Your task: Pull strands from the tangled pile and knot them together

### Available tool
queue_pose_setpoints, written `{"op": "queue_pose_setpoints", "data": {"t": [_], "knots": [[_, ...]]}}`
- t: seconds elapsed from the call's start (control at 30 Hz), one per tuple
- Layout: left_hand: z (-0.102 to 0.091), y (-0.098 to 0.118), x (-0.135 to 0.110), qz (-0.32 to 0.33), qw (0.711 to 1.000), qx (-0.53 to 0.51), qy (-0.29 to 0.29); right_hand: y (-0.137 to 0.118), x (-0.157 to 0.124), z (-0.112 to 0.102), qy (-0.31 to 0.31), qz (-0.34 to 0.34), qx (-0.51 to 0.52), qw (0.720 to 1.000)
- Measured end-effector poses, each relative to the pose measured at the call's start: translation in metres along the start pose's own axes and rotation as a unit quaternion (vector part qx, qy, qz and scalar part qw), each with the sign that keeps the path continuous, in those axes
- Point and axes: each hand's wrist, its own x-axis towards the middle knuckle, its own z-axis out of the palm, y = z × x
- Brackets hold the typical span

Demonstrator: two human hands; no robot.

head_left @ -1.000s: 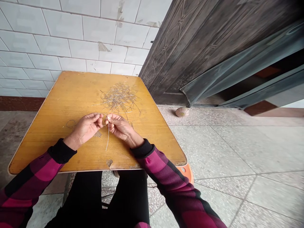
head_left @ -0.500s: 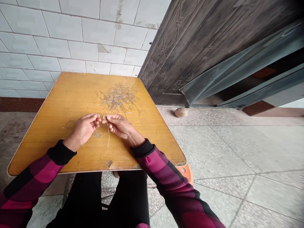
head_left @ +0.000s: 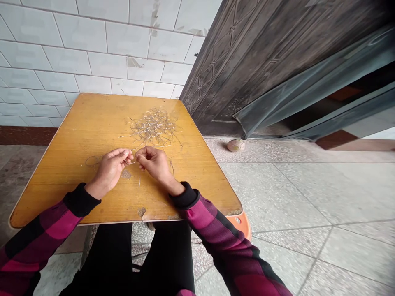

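My left hand (head_left: 110,169) pinches a thin pale wire (head_left: 130,163) between thumb and fingertips. The wire curves in a small loop across the gap to my right hand (head_left: 155,165), whose thumb and fingers are also pinched on it. A short free end (head_left: 139,182) shows below the right fingers. Just beyond both hands lies a loose tangle of thin wires (head_left: 156,126) on the yellow wooden table (head_left: 98,119). A thin dark coil (head_left: 90,161) rests left of my left hand, partly hidden by it.
The tabletop has worn patches along its front edge. Part of an orange stool (head_left: 243,225) shows under the right corner. A white tiled wall (head_left: 126,39) is behind, and a dark carved door (head_left: 222,74) stands at right. A roundish object (head_left: 236,145) lies on the floor.
My right hand has turned palm-down, with its knuckles now on top. The long wire end that hung below it shows much shorter, and a curved loop now spans between the hands.
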Motion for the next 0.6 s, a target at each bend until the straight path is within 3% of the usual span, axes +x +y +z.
{"op": "queue_pose_setpoints", "data": {"t": [0.2, 0.47, 0.6], "knots": [[-0.0015, 0.0019, 0.0010, -0.023, 1.000, -0.008, 0.011, 0.0008, -0.0003, -0.0001, 0.014, -0.012, -0.032, 0.999], [-0.0032, 0.0032, 0.0017, -0.033, 0.999, -0.022, 0.008, -0.0005, 0.0054, -0.0046, -0.079, 0.064, 0.153, 0.983], [-0.0033, 0.0050, 0.0026, -0.044, 0.999, -0.030, 0.005, -0.0006, 0.0064, -0.0058, -0.089, 0.089, 0.197, 0.972]]}}
